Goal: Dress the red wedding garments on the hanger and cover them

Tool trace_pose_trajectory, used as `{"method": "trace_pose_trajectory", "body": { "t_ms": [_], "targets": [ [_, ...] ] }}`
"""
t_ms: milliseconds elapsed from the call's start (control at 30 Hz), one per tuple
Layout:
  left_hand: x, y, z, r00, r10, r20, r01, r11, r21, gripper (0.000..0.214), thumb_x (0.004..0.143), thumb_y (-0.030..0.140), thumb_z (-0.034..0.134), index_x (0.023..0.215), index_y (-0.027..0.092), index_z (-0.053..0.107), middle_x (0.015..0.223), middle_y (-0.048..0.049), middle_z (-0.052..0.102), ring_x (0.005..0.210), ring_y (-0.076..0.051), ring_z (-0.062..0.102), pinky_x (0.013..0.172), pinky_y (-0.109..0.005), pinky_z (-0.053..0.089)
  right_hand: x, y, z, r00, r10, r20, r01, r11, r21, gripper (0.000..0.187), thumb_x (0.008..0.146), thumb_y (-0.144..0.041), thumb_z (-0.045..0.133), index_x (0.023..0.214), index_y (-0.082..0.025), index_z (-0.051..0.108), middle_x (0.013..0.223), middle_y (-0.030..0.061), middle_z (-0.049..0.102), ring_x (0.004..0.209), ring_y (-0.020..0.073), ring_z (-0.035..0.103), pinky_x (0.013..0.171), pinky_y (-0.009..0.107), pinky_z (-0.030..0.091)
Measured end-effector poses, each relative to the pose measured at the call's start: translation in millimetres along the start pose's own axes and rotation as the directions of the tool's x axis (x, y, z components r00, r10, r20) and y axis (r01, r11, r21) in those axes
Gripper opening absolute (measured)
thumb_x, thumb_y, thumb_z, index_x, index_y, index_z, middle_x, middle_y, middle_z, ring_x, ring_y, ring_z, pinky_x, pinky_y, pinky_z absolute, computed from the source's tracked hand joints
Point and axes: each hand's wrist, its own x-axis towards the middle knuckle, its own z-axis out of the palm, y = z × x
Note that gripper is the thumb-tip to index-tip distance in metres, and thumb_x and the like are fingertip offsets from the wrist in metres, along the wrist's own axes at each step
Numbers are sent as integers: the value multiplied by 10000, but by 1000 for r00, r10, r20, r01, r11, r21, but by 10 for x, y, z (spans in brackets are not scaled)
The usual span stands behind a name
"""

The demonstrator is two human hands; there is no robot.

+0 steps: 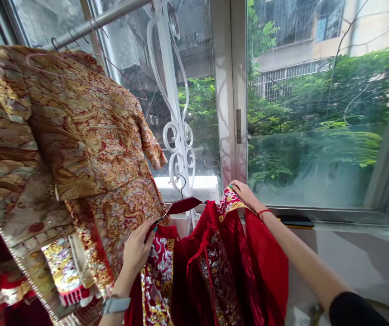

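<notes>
A red garment (214,253) with silver and gold embroidery hangs spread between my hands at the lower middle. My left hand (136,249), wearing a watch, is closed on its upper left edge, by the end of a dark red hanger (184,205). At the upper right edge, the fingers of my right hand (243,194) grip the embroidered cloth. The hanger lies across the garment's top, its left end at my left fingers and its right end by the red cloth. Its metal hook points up. The garment's lower part runs out of view.
Gold brocade garments (109,136) hang close on the left from a metal rail (102,25), with a pink wire hanger (85,81) against them. A white scrolled metal stand (177,113) rises before the window (316,113). A dark flat object (296,221) lies on the sill.
</notes>
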Motion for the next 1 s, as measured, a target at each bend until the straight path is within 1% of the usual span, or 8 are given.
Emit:
{"method": "trace_pose_trajectory", "body": {
  "t_ms": [133,333,433,533,667,767,867,1000],
  "targets": [
    [-3,-7,-5,1000,3,22,-2,999,-46,391,905,392,400,1162,229,646,1170,-80,714,1088,-258,659,950,-389,511,-6,76,264,983,1,185,-6,1000,26,231,887,-295,460,900,-160,646,872,77,693,837,204,638,847,337,485],
    [-67,73,-70,996,-82,40,85,991,-102,368,937,375,384,1212,238,586,1217,-92,665,1155,-271,592,1008,-459,443,-359,-198,437,965,-7,262,12,1000,-17,442,957,-484,384,912,-156,678,874,89,708,869,241,639,836,359,478],
    [-330,199,16,982,-168,-90,154,978,-138,442,930,411,414,1329,234,481,1327,-126,545,1275,-302,471,1081,-522,365,-552,-385,518,968,-93,233,123,985,-117,443,918,-542,480,1123,-186,646,1106,116,696,1011,280,627,913,394,437],
    [-774,255,233,892,-387,-233,335,913,-232,589,880,503,487,1378,204,392,1352,-178,441,1313,-352,404,1077,-549,373,-674,-501,663,981,-88,174,125,970,-209,426,934,-504,478,1230,-214,574,1184,120,675,1035,285,634,862,379,447],
    [-1176,-11,440,752,-659,-29,553,653,-517,627,853,589,461,1345,216,358,1220,-142,526,1132,-322,570,900,-473,530,-691,-556,813,988,-26,155,75,944,-321,278,977,-421,418,1024,-220,605,935,92,723,851,260,674,705,315,425],
    [-1118,-326,387,755,-641,139,580,553,-598,574,845,616,440,1268,226,442,1250,-114,549,1182,-303,563,943,-438,522,-673,-584,798,982,-16,186,84,928,-362,230,986,-386,426,972,-216,580,857,83,718,776,248,675,631,288,371],
    [-946,-503,268,756,-626,194,587,516,-625,596,802,681,463,1199,237,493,1226,-91,592,1191,-299,574,946,-425,528,-678,-617,738,980,0,200,79,920,-385,210,989,-372,431,956,-217,567,828,79,714,747,244,671,604,280,334],
    [-883,-515,170,787,-592,171,572,598,-562,641,689,780,536,1024,237,596,1049,-64,680,1067,-307,638,873,-415,564,-687,-615,714,976,11,218,78,914,-397,234,994,-387,414,946,-219,568,799,76,704,724,242,663,598,282,327]
  ]
}}
